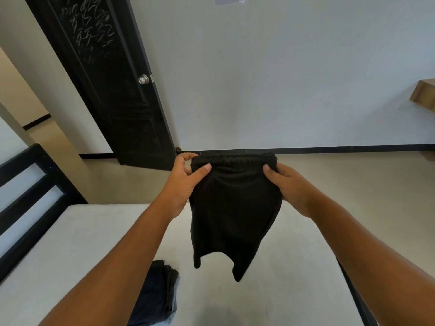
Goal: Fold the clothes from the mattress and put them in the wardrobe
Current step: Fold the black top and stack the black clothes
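Note:
A pair of black shorts (233,212) hangs in the air above the white mattress (77,234), waistband up and both leg ends dangling. My left hand (184,184) pinches the left end of the waistband. My right hand (290,188) grips the right end. A stack of dark folded clothes (156,295) lies on the mattress near its front edge, partly hidden under my left forearm. No wardrobe is in view.
A black bed frame (30,191) runs along the mattress's left side. A black door (113,90) with a silver knob stands open at the back left. A wooden shelf (422,94) juts from the grey wall at the right. Beige floor lies beyond the mattress.

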